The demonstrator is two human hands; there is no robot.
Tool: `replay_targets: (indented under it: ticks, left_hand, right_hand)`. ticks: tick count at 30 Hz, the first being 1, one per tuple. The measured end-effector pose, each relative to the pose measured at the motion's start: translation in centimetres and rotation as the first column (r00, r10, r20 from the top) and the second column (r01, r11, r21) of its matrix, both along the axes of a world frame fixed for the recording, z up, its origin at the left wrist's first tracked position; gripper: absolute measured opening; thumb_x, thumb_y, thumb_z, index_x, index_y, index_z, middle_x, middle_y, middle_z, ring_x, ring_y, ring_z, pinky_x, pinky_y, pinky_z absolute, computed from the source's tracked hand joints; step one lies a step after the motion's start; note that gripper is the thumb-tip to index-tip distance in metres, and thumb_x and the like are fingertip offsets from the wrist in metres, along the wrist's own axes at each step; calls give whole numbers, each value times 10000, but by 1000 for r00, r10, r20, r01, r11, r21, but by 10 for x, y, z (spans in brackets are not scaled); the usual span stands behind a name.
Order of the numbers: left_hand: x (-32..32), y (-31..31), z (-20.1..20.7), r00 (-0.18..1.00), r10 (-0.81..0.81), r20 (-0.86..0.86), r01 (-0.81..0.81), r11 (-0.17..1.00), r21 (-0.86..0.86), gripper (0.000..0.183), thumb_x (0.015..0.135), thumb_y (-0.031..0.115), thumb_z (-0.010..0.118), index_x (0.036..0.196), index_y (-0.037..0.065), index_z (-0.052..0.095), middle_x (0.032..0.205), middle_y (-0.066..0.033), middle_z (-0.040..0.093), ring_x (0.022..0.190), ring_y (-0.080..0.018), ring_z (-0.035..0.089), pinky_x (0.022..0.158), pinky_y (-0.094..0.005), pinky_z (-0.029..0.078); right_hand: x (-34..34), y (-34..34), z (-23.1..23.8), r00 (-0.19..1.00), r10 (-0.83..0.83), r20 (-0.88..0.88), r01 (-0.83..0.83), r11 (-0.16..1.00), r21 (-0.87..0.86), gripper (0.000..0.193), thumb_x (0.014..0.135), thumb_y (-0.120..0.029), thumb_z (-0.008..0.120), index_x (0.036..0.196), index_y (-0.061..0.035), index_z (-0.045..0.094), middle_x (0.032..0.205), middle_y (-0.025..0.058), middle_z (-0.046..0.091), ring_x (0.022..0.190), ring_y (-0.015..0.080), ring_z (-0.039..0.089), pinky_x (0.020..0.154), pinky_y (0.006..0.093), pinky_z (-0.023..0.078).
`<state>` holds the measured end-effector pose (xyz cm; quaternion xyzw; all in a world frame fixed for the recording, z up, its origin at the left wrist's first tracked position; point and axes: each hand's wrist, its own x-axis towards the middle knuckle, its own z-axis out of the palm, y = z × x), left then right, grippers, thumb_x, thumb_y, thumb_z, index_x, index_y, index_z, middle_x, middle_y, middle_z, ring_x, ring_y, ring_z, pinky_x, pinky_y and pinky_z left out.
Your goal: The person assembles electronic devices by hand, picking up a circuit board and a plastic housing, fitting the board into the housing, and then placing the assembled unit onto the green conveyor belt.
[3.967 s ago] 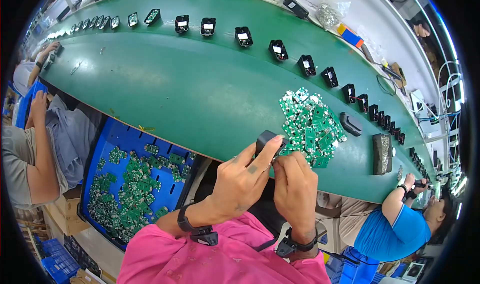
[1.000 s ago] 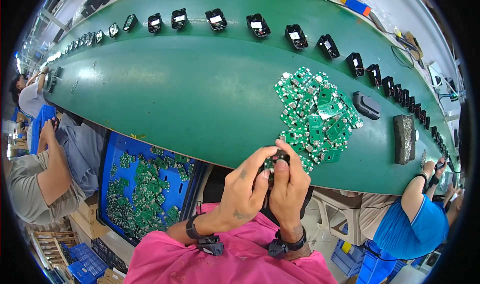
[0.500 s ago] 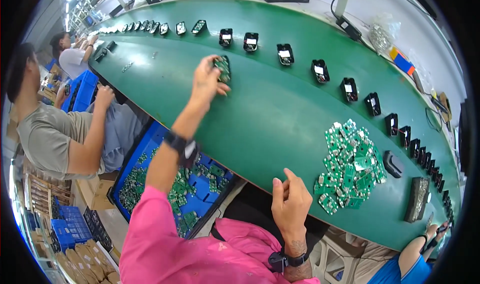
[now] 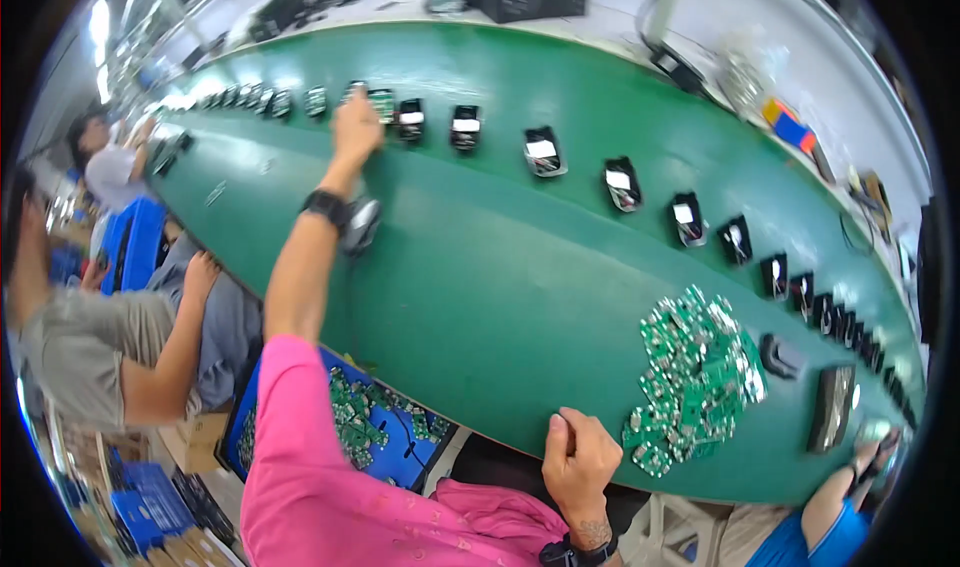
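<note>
My left hand (image 4: pixel 357 130) reaches out to the row of black housings at the far side of the green table (image 4: pixel 450 257). Its fingers are blurred and close around a black housing with a green circuit board (image 4: pixel 381 105), which shows at the thumb side. Another housing (image 4: pixel 355 88) is partly hidden beyond the fingertips. Just right of the held piece stands a black housing with a white label (image 4: pixel 412 120). Closer in, my right hand (image 4: pixel 583 457) rests at the table's front edge, fingers curled, with nothing seen in it. Beside it lies a heap of green circuit boards (image 4: pixel 695 382).
Labelled housings (image 4: pixel 543 151) continue along the row to the right. A black block (image 4: pixel 779 357) and a dark bar (image 4: pixel 832 407) lie beyond the heap. Below my left arm, a blue tray (image 4: pixel 400 447) holds boards. Co-workers sit at left, including one in a grey-green shirt (image 4: pixel 80 337), and at lower right.
My left hand has carried the housing with the green board forward and left, into the row. My right hand's fingers have curled in. The whole view has shifted slightly.
</note>
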<state>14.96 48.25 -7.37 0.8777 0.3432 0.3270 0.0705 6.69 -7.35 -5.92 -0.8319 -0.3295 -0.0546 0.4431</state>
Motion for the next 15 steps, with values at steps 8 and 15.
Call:
replay_targets:
  ticks: [8,15]
  left_hand:
    - [-12,-35,31,853,-480,-205,427,868,-255,802,795,137,701,1518,38,368,1504,-203,459,1374,-321,461,1139,-370,348]
    - [-26,-52,39,901,-427,-79,432,899,74,703,750,279,826,1348,1,582,1154,-157,688,943,-245,660,855,-350,520]
  right_hand:
    - [13,-1,0,997,62,41,-67,990,122,133,818,-17,728,939,-20,674,649,87,581,531,252,566,486,354,447]
    - [-4,-95,16,953,-228,200,246,967,-72,342,766,-80,797,1081,4,695,778,81,591,654,240,561,553,360,431]
